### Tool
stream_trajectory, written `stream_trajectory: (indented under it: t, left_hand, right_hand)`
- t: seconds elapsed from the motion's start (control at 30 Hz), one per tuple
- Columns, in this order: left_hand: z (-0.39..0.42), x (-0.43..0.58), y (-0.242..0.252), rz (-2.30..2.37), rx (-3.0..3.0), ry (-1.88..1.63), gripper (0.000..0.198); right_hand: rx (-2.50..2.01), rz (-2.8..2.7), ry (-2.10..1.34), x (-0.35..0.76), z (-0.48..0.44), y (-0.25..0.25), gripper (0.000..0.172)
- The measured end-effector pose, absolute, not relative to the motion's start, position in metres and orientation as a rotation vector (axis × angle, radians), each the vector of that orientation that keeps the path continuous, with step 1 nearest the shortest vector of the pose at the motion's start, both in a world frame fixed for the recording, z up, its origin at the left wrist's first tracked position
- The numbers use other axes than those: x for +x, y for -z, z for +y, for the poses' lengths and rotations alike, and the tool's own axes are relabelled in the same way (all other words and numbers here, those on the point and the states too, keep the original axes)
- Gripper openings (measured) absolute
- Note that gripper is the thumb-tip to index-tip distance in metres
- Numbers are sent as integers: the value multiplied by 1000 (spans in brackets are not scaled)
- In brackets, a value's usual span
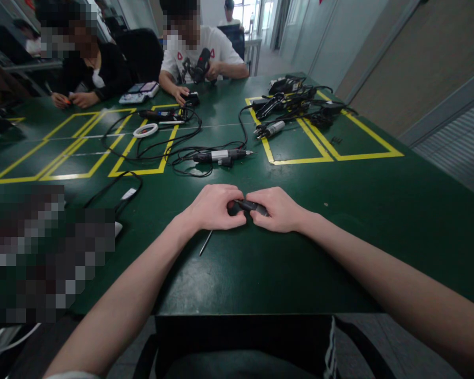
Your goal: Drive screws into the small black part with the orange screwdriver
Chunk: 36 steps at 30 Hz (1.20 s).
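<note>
Both of my hands meet over the green table, close to its front. My right hand [278, 209] is closed around a slim dark piece [256, 207] that looks like part of a tool housing; its exact kind is unclear. Curled fingers of my left hand [219, 206] grip a dark rounded part [233, 208] at the piece's left end. Whether the two parts are joined cannot be seen. Below my left hand a thin metal rod [206, 243] slants down to the left, its upper end hidden behind the hand.
Beyond my hands lies a corded pen-shaped tool [220, 156] with looping black cables. Several more corded tools are heaped at the back right [284, 102]. A white ring [145, 130] rests among yellow tape outlines. Across the table a person [203, 55] handles a dark tool.
</note>
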<state>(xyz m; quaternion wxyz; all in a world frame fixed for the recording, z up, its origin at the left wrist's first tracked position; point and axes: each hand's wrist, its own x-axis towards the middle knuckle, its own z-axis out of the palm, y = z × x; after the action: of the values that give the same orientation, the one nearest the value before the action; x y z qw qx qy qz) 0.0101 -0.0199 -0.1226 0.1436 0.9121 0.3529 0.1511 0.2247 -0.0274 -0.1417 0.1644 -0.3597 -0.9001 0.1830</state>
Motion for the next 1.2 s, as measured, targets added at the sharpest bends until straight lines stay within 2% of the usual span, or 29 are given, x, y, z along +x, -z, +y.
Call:
stream_trajectory:
  t: [0.13,0.23,0.33,0.57,0.7,0.8,1.0,1.2]
  left_hand:
    - [-19,9,122,1006,2579,-450,23]
    - [-17,7,123,1011,2458,-560,36]
    - [-13,4,125,1106,2390,-654,41]
    - [-3,-6,122,1390,2399,-334,45]
    - [0,-10,119,1407,2382,-364,40]
    - [1,-13,119,1456,2353,-675,36]
    - [3,-16,120,1366,2165,-1662,38]
    - [10,-17,120,1108,2078,-2060,44]
  right_hand:
    - [-1018,-2543,-524,226,-26,142,23]
    - [-1023,-2497,-529,227,-24,144,22]
    - [-1059,-2431,-505,227,-22,146,19]
    - [-1066,-2367,-502,223,-23,148,20]
    - [-1020,-2405,-458,222,-22,151,20]
    - [-1000,-2420,-416,222,-22,151,23]
    - [-1017,-2458,-368,221,-24,147,36]
    - [-882,-2279,-340,229,-18,150,35]
